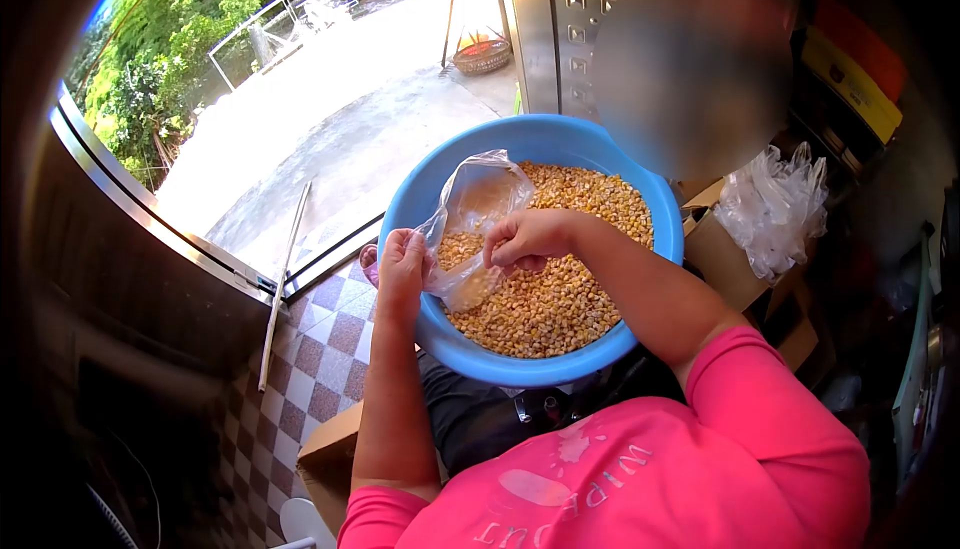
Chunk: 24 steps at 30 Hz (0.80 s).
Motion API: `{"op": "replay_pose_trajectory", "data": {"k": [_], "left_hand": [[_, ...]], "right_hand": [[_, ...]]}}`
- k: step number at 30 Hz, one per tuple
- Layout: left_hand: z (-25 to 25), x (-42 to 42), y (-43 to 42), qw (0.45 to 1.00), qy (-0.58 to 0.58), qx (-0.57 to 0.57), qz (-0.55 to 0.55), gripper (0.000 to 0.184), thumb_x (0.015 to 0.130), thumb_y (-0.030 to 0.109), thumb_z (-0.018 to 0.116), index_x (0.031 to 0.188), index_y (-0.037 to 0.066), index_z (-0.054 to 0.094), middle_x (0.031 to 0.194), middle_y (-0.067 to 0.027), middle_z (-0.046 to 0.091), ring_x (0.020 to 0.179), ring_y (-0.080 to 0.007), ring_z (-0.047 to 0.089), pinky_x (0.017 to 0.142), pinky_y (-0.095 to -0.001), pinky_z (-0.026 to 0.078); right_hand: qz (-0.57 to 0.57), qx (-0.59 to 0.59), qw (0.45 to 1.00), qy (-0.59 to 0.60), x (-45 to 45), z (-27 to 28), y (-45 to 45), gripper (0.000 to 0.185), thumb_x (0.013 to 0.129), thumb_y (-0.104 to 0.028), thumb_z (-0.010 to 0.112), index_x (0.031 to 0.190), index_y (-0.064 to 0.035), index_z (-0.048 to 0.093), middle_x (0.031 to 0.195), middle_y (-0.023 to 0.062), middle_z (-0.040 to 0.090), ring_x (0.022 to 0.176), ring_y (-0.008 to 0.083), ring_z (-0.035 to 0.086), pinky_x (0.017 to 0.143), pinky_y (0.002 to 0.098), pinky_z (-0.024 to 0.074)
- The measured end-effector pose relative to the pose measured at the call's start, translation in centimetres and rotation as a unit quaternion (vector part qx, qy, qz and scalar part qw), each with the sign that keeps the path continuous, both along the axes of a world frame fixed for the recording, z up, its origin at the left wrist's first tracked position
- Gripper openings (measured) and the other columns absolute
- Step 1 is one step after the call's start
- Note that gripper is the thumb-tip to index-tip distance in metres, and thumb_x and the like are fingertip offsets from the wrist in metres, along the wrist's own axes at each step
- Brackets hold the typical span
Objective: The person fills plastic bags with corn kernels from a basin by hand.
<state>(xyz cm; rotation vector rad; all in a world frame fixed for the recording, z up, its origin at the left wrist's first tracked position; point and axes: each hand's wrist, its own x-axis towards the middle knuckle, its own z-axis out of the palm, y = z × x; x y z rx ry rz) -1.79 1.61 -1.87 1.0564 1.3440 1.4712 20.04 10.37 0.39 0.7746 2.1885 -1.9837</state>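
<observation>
A large blue basin point(400, 209) rests on my lap, filled with yellow corn kernels point(560, 299). Inside it, on the kernels, lies a clear plastic bag point(485, 189) with some kernels in or under its film. My left hand point(404, 261) is closed on the bag's edge at the basin's left rim. Over the middle of the basin, my right hand point(528, 241) has its fingers curled downward beside the bag. Its fingertips are partly hidden, so whether they grip film or kernels does not show.
A cardboard box point(725, 259) with crumpled clear plastic bags point(770, 209) stands at the right. Left of the basin are a checkered tile floor point(320, 359), a thin pole point(285, 289) and an open doorway. A wicker basket point(482, 57) sits outside. A blurred patch covers the upper right.
</observation>
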Motion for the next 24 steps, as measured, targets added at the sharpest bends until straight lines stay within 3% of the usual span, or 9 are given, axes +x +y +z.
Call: {"op": "replay_pose_trajectory", "data": {"k": [2,3,4,6,7,14,20,22,24], "left_hand": [[0.1,0.1,0.0,1.000,0.013,-0.006,-0.012,0.011,0.094,0.018,0.049,0.092,0.007,0.046,0.067,0.0014,0.048,0.052,-0.0039,0.042,0.045,-0.0170,0.034],[0.1,0.0,0.0,1.000,0.017,-0.008,-0.020,0.011,0.094,0.018,0.048,0.092,0.008,0.046,0.066,0.0012,0.048,0.052,-0.0041,0.043,0.045,-0.0171,0.034],[0.2,0.0,-0.1,1.000,0.018,-0.008,-0.019,0.011,0.094,0.018,0.048,0.092,0.008,0.046,0.066,0.0012,0.048,0.052,-0.0041,0.043,0.045,-0.0171,0.034],[0.4,0.1,-0.1,0.999,0.030,-0.009,-0.023,0.011,0.094,0.019,0.048,0.092,0.008,0.046,0.065,0.0012,0.048,0.053,-0.0042,0.044,0.045,-0.0173,0.034],[0.4,0.1,-0.2,0.999,0.030,-0.009,-0.023,0.011,0.094,0.019,0.048,0.092,0.008,0.046,0.065,0.0012,0.048,0.053,-0.0042,0.044,0.045,-0.0173,0.034],[0.5,0.4,-0.2,1.000,0.013,-0.008,-0.019,0.012,0.095,0.020,0.047,0.092,0.008,0.047,0.066,0.0010,0.049,0.053,-0.0045,0.045,0.046,-0.0175,0.035],[0.2,0.2,-0.2,1.000,0.010,-0.004,-0.017,0.013,0.095,0.021,0.048,0.092,0.008,0.047,0.066,0.0011,0.049,0.053,-0.0043,0.044,0.045,-0.0177,0.034],[0.2,0.1,-0.2,1.000,0.008,-0.004,-0.016,0.013,0.095,0.021,0.048,0.092,0.008,0.047,0.066,0.0013,0.048,0.052,-0.0041,0.044,0.045,-0.0177,0.033],[0.3,0.1,-0.2,1.000,0.017,-0.003,-0.014,0.013,0.095,0.020,0.048,0.092,0.008,0.047,0.065,0.0017,0.048,0.051,-0.0038,0.042,0.044,-0.0175,0.032]], "right_hand": [[-0.133,-0.114,0.977,0.119,-0.6,-0.5,0.4,0.016,0.084,-0.011,0.058,0.097,-0.0028,0.061,0.073,0.0047,0.060,0.046,0.0074,0.050,0.041,0.0226,0.0414],[-0.157,-0.121,0.970,0.143,-1.1,-0.9,0.9,0.026,0.085,-0.011,0.059,0.109,-0.0022,0.056,0.084,0.0066,0.060,0.059,0.0109,0.058,0.051,0.0237,0.0495],[-0.157,-0.121,0.970,0.143,-1.7,-1.2,1.0,0.026,0.085,-0.011,0.059,0.109,-0.0022,0.056,0.084,0.0066,0.060,0.059,0.0109,0.058,0.051,0.0237,0.0495],[-0.241,-0.175,0.932,0.209,-3.1,-1.6,0.8,0.039,0.085,-0.012,0.060,0.121,-0.0014,0.047,0.100,0.0100,0.057,0.083,0.0178,0.062,0.070,0.0272,0.0539],[-0.222,-0.158,0.940,0.205,-3.4,-1.7,0.8,0.048,0.085,-0.011,0.059,0.128,-0.0005,0.040,0.115,0.0128,0.051,0.100,0.0228,0.057,0.083,0.0308,0.0513],[-0.213,0.007,0.961,0.176,-2.6,-1.1,0.4,0.038,0.087,-0.012,0.057,0.122,-0.0008,0.049,0.118,0.0136,0.051,0.100,0.0211,0.057,0.083,0.0318,0.0512],[-0.174,-0.053,0.968,0.175,0.6,0.5,1.3,0.022,0.087,-0.014,0.056,0.106,-0.0027,0.059,0.087,0.0054,0.064,0.072,0.0121,0.062,0.058,0.0250,0.0521],[-0.035,-0.061,0.994,0.088,1.2,0.7,1.0,0.019,0.087,-0.015,0.057,0.102,-0.0045,0.061,0.077,0.0038,0.064,0.060,0.0095,0.060,0.049,0.0228,0.0485],[-0.015,-0.023,0.999,0.047,0.4,0.6,-0.6,0.020,0.086,-0.020,0.059,0.097,-0.0040,0.063,0.074,0.0052,0.064,0.060,0.0120,0.061,0.049,0.0244,0.0494]]}}
